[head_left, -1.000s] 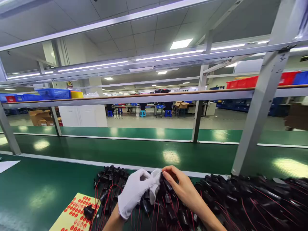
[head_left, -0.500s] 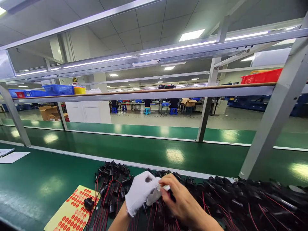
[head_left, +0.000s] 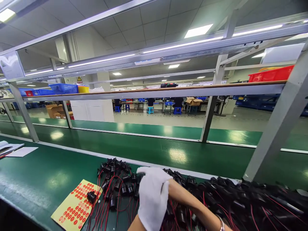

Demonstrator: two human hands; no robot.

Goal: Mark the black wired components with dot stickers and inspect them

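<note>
My left hand (head_left: 152, 195) wears a white glove and lies over a heap of small black parts with red wires (head_left: 115, 187), its fingers stretched forward and nothing visibly in them. My right hand (head_left: 174, 192) reaches in from the right; only its wrist and forearm show, and its fingers are hidden behind the glove. A yellow sheet of red round stickers (head_left: 74, 205) lies to the left of the hands. One black part (head_left: 91, 196) sits on that sheet.
A bigger heap of the same wired black parts (head_left: 240, 202) fills the bench to the right. Papers (head_left: 14, 149) lie at the far left. A slanted grey frame post (head_left: 276, 128) rises on the right. Beyond runs a green conveyor belt (head_left: 144, 150), under a shelf with coloured bins (head_left: 64, 88).
My right hand was pinching the glove's edge in plain sight; now it is tucked behind the gloved hand. The gloved hand has flattened and shifted right. The view has turned slightly left.
</note>
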